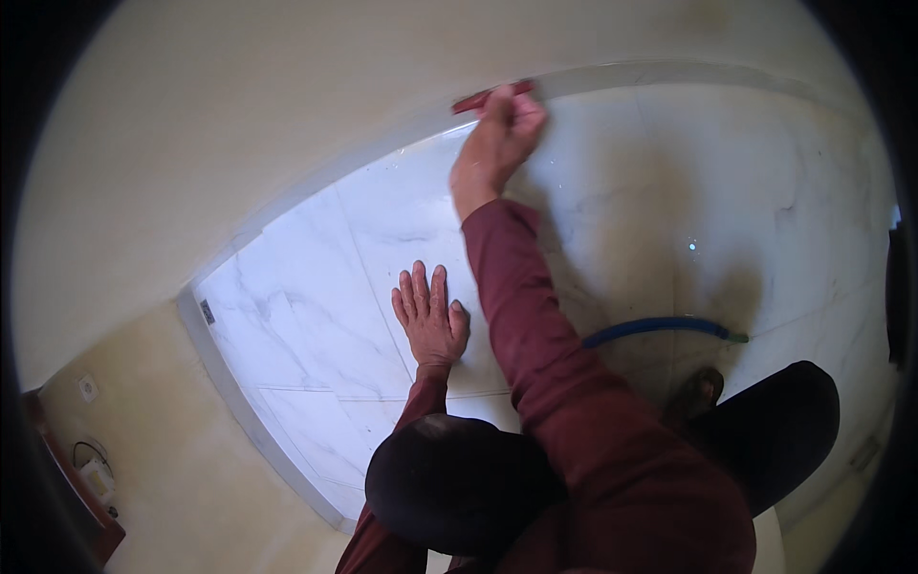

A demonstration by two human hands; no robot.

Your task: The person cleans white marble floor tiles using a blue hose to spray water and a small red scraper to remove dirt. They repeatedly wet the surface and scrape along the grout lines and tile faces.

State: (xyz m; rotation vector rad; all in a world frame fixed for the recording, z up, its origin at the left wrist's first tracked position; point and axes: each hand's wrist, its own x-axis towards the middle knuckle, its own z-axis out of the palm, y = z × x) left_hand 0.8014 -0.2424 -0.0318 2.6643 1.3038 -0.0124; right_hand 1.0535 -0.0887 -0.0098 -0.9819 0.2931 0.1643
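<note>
My right hand (502,139) reaches far forward, its fingers closed round a slim red bar-shaped tool (471,101). The tool lies against the grey baseboard (612,75) where wall and floor meet. Its underside is hidden, so I cannot tell whether it has bristles. Wet spots shine on the floor close to it. Lower down and to the left, my left hand (430,320) rests flat on the white marbled floor tiles (306,297), fingers stretched out, holding nothing.
A blue hose (660,325) with a green end curves across the floor right of my right forearm. My dark-clad knee (454,483) is below my left hand. A wall socket (88,387) and a brown wooden piece (72,488) are at the left.
</note>
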